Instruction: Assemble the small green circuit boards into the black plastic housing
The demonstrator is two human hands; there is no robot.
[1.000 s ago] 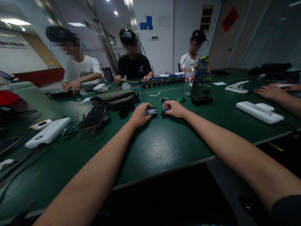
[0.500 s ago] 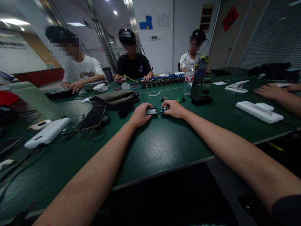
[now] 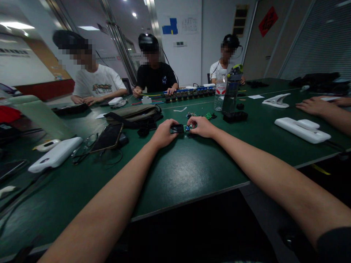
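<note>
Over the middle of the table, my left hand (image 3: 163, 134) is closed round the end of a small black rectangular case (image 3: 178, 128). My right hand (image 3: 203, 127) pinches a small circuit board (image 3: 187, 128) with a blue part on it; the fingertips partly cover it. The board's left end is at the case's right end; I cannot tell whether it is inside. Just beyond my right hand lie small loose electronic parts (image 3: 189, 114) and a green circuit board (image 3: 209, 115).
A black block (image 3: 235, 116), a clear water bottle (image 3: 219, 95) and a dark bottle (image 3: 231, 91) stand beyond my right hand. A bag (image 3: 134, 113) and a phone (image 3: 107, 137) lie to the left. Co-workers sit across the table; another person's hands (image 3: 315, 106) rest at right.
The case has turned so its pale face no longer shows, and the board is now closer against it. Across the table, the left co-worker's hands and the middle co-worker's yellow wire have shifted.
</note>
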